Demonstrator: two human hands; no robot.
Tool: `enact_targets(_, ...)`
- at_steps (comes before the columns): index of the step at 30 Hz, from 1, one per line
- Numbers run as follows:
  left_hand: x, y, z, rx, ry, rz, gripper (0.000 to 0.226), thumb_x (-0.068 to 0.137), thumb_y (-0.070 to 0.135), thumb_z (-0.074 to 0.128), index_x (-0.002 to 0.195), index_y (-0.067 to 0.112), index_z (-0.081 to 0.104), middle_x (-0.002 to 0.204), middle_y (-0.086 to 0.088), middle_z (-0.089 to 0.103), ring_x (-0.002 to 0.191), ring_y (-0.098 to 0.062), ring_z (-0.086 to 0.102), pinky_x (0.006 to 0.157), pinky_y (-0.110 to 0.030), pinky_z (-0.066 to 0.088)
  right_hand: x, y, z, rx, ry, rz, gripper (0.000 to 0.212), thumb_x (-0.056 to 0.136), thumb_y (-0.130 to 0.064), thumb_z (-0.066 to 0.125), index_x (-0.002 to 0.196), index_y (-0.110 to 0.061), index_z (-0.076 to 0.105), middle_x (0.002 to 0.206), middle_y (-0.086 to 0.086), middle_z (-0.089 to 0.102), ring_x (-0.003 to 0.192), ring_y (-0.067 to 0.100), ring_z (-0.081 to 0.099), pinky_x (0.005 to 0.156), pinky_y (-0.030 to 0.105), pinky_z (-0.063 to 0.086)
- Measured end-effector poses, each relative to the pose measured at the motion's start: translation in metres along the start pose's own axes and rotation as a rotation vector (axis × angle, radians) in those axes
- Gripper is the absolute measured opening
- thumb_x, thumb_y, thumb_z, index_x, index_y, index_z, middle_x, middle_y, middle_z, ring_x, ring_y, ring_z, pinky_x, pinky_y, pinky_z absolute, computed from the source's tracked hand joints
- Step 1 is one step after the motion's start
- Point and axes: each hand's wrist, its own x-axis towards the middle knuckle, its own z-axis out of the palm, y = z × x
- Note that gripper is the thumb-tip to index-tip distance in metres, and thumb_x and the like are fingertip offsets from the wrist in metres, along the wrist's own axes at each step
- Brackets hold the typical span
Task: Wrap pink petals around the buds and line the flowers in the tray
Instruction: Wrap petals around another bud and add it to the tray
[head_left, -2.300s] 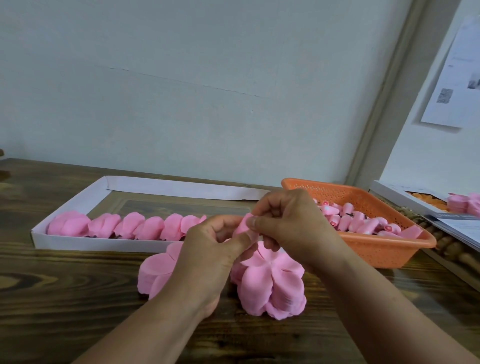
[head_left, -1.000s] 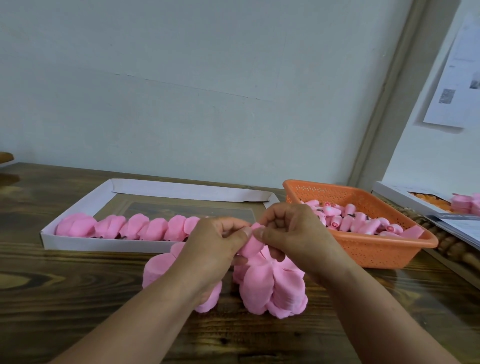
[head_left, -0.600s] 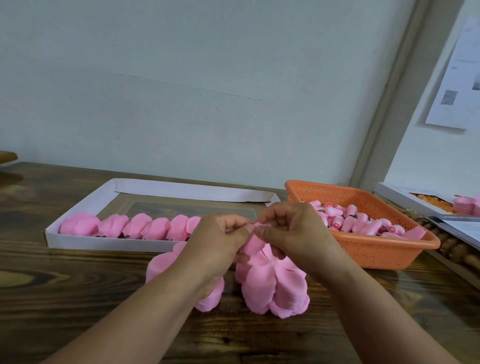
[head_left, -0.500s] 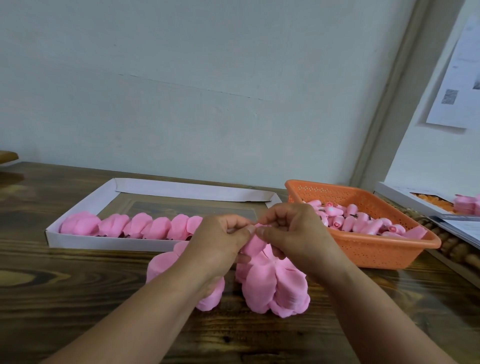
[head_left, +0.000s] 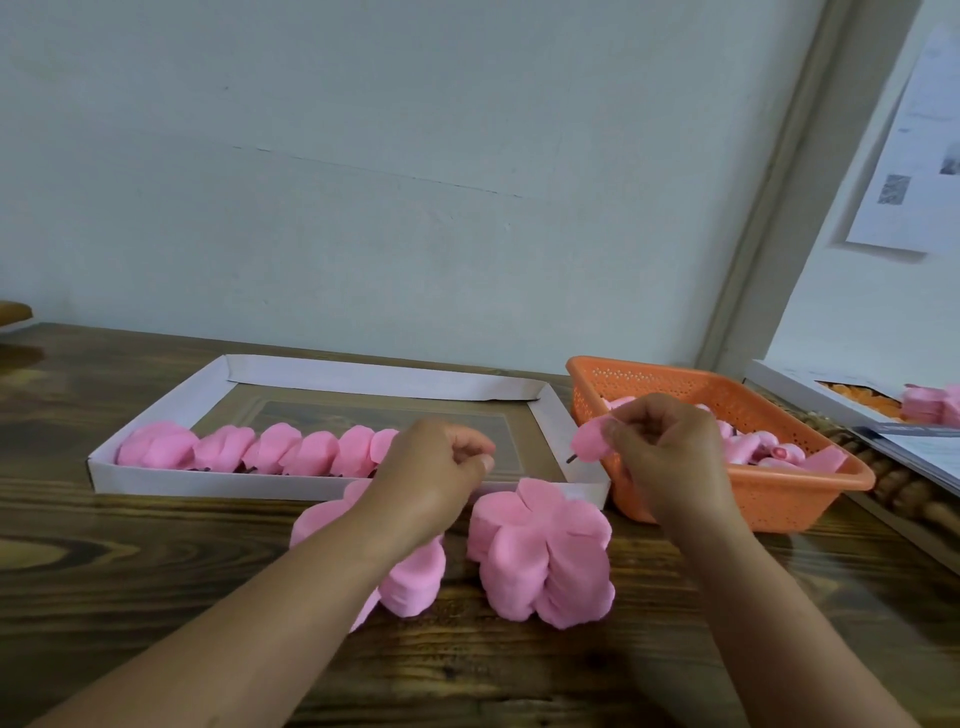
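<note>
My right hand pinches a pink flower with a short dark stem, held above the gap between the white tray and the orange basket. My left hand hovers over the tray's front edge with its fingers curled and nothing visible in them. A row of several finished pink flowers lies along the tray's front left. Two stacks of pink petals sit on the table, the larger stack below my right hand and the other stack partly hidden under my left wrist.
The orange basket holds several pink buds. A white box with pink and orange pieces and papers lie at the far right. The dark wooden table runs to a wall behind.
My hands were together on the flower over the petal stacks. They have parted: my right hand carries the flower to the right, my left hand has let go and shifted left.
</note>
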Motion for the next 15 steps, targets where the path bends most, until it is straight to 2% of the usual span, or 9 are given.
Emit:
enact_targets(3,0.001,-0.003,0.006,0.195,-0.049,0.091,0.027,0.093,0.014,0.06,0.119,0.015,0.067,0.116,0.001,0.069,0.101,-0.009,0.061,0.084,-0.014,0.039,-0.003,0.011,0.001,-0.054,0.111,-0.049,0.037,0.084,0.002,0.062,0.064,-0.03,0.055,0.049,-0.007,0.054,0.045,0.0,0.046,0.042,0.013,0.035)
enact_targets(5,0.002,-0.002,0.009,0.289,-0.109,0.137,0.029,0.093,0.011,0.057,0.121,0.015,0.066,0.118,0.0,0.068,0.103,-0.01,0.06,0.081,-0.011,0.038,-0.005,0.016,0.004,-0.095,0.111,-0.081,0.038,0.083,0.0,0.063,0.064,-0.032,0.054,0.055,-0.006,0.053,0.048,-0.001,0.047,0.045,0.014,0.036)
enact_targets(8,0.003,-0.001,0.012,0.405,-0.213,0.181,0.029,0.093,0.007,0.052,0.115,0.016,0.07,0.103,-0.001,0.068,0.094,-0.017,0.06,0.078,-0.022,0.047,-0.005,0.022,0.007,-0.129,0.072,-0.101,0.036,0.082,-0.002,0.064,0.066,-0.033,0.055,0.057,-0.007,0.057,0.049,0.003,0.049,0.048,0.017,0.037)
enact_targets(11,0.005,0.0,0.014,0.445,-0.3,0.188,0.027,0.093,0.008,0.051,0.113,0.014,0.068,0.11,-0.005,0.068,0.102,-0.022,0.06,0.088,-0.035,0.05,-0.008,0.025,0.011,-0.135,0.033,-0.114,0.03,0.082,-0.003,0.065,0.07,-0.029,0.058,0.059,-0.01,0.057,0.051,0.002,0.048,0.05,0.016,0.034)
enact_targets(15,0.009,0.004,0.015,0.51,-0.368,0.2,0.023,0.094,0.011,0.052,0.11,0.004,0.067,0.11,-0.014,0.066,0.104,-0.028,0.059,0.087,-0.034,0.048,-0.01,0.026,0.011,-0.114,0.015,-0.124,0.033,0.082,-0.003,0.065,0.069,-0.032,0.056,0.059,-0.009,0.056,0.05,0.002,0.047,0.05,0.016,0.033)
